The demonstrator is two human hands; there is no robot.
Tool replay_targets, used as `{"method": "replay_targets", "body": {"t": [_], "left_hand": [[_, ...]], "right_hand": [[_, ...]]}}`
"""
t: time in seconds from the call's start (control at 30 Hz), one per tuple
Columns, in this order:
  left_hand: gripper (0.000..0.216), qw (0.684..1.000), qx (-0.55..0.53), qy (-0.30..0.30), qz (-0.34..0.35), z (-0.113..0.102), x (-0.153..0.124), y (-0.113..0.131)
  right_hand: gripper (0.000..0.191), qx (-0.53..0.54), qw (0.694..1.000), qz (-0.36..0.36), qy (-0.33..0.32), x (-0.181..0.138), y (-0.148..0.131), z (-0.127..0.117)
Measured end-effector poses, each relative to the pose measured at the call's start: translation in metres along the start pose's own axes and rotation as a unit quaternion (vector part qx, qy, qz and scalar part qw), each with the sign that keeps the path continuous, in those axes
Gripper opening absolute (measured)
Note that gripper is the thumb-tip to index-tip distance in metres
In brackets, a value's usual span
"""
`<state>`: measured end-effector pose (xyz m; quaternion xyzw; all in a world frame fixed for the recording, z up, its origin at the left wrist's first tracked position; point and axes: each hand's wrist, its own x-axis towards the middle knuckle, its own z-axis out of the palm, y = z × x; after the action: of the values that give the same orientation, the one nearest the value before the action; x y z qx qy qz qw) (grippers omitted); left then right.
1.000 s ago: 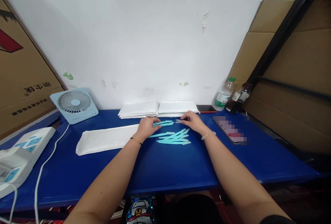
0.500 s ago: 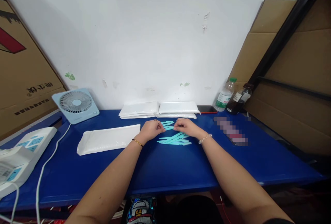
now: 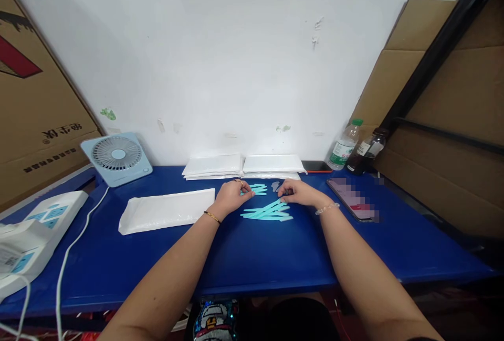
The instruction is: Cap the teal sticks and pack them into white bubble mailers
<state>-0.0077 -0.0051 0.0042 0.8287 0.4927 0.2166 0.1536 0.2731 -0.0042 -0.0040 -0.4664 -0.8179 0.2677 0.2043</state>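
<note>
My left hand [image 3: 235, 195] is closed over one end of a small upper group of slim teal eyebrow razors [image 3: 259, 189], its thumb and fingertips on them. Below lies a second, crisscrossed pile of the same eyebrow razors [image 3: 264, 213], with paler ends at the right. My right hand [image 3: 296, 193] has its fingers curled, thumb and index pinched at the upper right end of a razor on that lower pile. Just left of the right fingers is a small greyish see-through piece [image 3: 275, 187], its kind unclear. To the left of my left hand a flat white padded envelope [image 3: 167, 211] lies flat.
Stacked white padded envelopes [image 3: 214, 165] rest against the wall. A blue fan [image 3: 117, 156] and a white power strip [image 3: 51, 220] with cables stand left. Right are a dark phone [image 3: 317, 166], another phone [image 3: 350, 199], a water bottle [image 3: 343, 147] and a dark drink bottle [image 3: 364, 153].
My right hand has moved right and slightly down, away from the upper razors to the lower pile's end. The greyish piece now shows. My left hand stays by the upper group.
</note>
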Motion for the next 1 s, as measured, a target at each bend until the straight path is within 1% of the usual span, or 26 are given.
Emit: {"method": "replay_targets", "body": {"t": [0.13, 0.2, 0.3, 0.37, 0.5, 0.6, 0.67, 0.77, 0.87, 1.0], "left_hand": [[0.035, 0.999, -0.008, -0.024, 0.039, 0.002, -0.003, 0.004], [0.032, 0.998, 0.003, -0.029, 0.063, 0.003, -0.003, 0.005], [0.027, 0.995, 0.034, -0.034, 0.086, 0.004, -0.001, 0.006], [0.027, 0.995, 0.053, -0.028, 0.078, 0.003, 0.001, 0.003], [0.028, 0.998, 0.05, 0.008, 0.028, -0.002, 0.004, -0.003], [0.028, 0.998, 0.034, 0.028, 0.05, -0.005, 0.003, 0.0], [0.026, 0.996, 0.043, 0.019, 0.074, -0.005, 0.002, 0.003], [0.024, 0.995, 0.06, -0.01, 0.075, -0.004, 0.002, 0.005], [0.023, 0.996, 0.072, -0.01, 0.054, -0.005, 0.003, 0.0], [0.023, 0.996, 0.086, -0.005, 0.014, -0.008, 0.003, -0.01]], "right_hand": [[0.018, -0.002, 1.0, 0.004, -0.012, 0.003, 0.002, 0.006], [0.017, 0.008, 1.0, 0.008, -0.006, 0.005, -0.001, 0.01], [0.017, 0.044, 0.999, -0.004, 0.002, 0.007, -0.01, 0.013], [0.017, 0.069, 0.997, -0.002, 0.017, 0.008, -0.013, 0.012], [0.025, 0.116, 0.991, 0.022, 0.065, 0.008, -0.01, 0.007], [0.028, 0.154, 0.986, 0.013, 0.069, 0.01, -0.009, 0.009], [0.03, 0.162, 0.984, 0.004, 0.073, 0.012, -0.012, 0.011], [0.031, 0.165, 0.983, 0.0, 0.084, 0.013, -0.015, 0.015], [0.029, 0.161, 0.982, 0.007, 0.094, 0.013, -0.011, 0.013], [0.023, 0.12, 0.979, 0.052, 0.159, 0.012, 0.002, 0.007]]}}
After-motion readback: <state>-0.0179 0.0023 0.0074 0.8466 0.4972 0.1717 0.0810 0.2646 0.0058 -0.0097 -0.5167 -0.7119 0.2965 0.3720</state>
